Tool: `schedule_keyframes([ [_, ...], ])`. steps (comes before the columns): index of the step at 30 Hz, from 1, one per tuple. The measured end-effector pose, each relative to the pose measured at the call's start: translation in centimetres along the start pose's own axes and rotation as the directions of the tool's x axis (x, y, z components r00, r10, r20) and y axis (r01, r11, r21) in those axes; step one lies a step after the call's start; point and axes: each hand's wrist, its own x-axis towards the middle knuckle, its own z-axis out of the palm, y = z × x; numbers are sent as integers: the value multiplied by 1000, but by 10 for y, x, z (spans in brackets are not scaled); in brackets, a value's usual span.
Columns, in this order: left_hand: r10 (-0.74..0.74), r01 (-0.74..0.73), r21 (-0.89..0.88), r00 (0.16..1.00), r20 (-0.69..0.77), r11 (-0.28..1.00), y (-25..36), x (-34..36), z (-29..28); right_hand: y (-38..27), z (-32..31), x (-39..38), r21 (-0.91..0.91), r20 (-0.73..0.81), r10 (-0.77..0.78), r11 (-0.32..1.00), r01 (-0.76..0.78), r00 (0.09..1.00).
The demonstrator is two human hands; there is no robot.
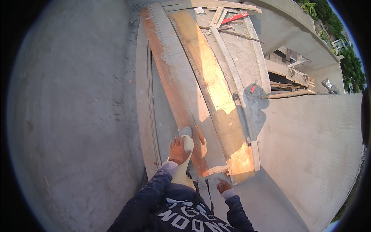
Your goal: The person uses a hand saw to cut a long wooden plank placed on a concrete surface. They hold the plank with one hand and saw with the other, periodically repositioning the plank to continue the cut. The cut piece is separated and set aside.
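Note:
My left hand (179,150) lies with its fingers spread on my bent leg in cream trousers (188,144), holding nothing. A grey shoe (186,130) shows just beyond the knee, on a long orange-brown board (170,87) smeared with grey cement. My right hand (223,186) is low at the near end of the boards, its index finger stretched out and the others partly curled. No object shows in it. To the right of the cement-smeared board lies a yellow plywood board (208,69), partly sunlit.
A grey wall (77,116) rises on the left, and a low concrete wall (317,131) on the right. A red spirit level (235,18) and wood offcuts (218,17) lie at the far end. A small red object (253,89) sits in the shadow at right.

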Motion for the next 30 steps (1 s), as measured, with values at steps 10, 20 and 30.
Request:
schedule_keyframes([
  [10,-13,-11,-138,984,-177,990,21,74,52,-32,67,75,201,54,0,980,-11,999],
  [20,255,-205,-288,955,148,935,93,93,132,111,140,93,238,29,236,942,-236,971],
  [30,325,-302,-229,943,68,925,82,105,143,48,129,221,166,-162,194,972,-167,967],
])
